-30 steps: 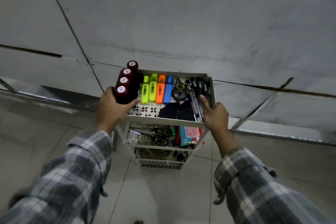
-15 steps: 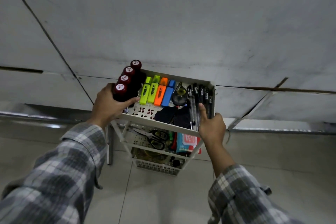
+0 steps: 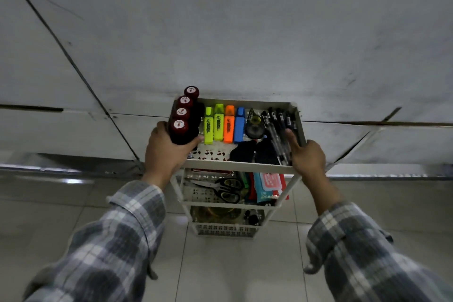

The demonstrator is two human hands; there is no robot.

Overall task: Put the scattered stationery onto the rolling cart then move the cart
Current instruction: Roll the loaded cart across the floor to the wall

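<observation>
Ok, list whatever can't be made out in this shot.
All in the head view:
- cart wheels: hidden beneath the bottom shelf.
- bottom shelf contents: dim and blurred.
- red bottle caps: print too small to read.
- dark items on the top tray: too dark to identify.
- left hand and right hand: fingertips hidden behind the tray.

Left hand gripping, right hand gripping

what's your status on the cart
Left hand and right hand grip the cart at top corners. Stationery loaded on its shelves. Wall directly ahead.
</observation>
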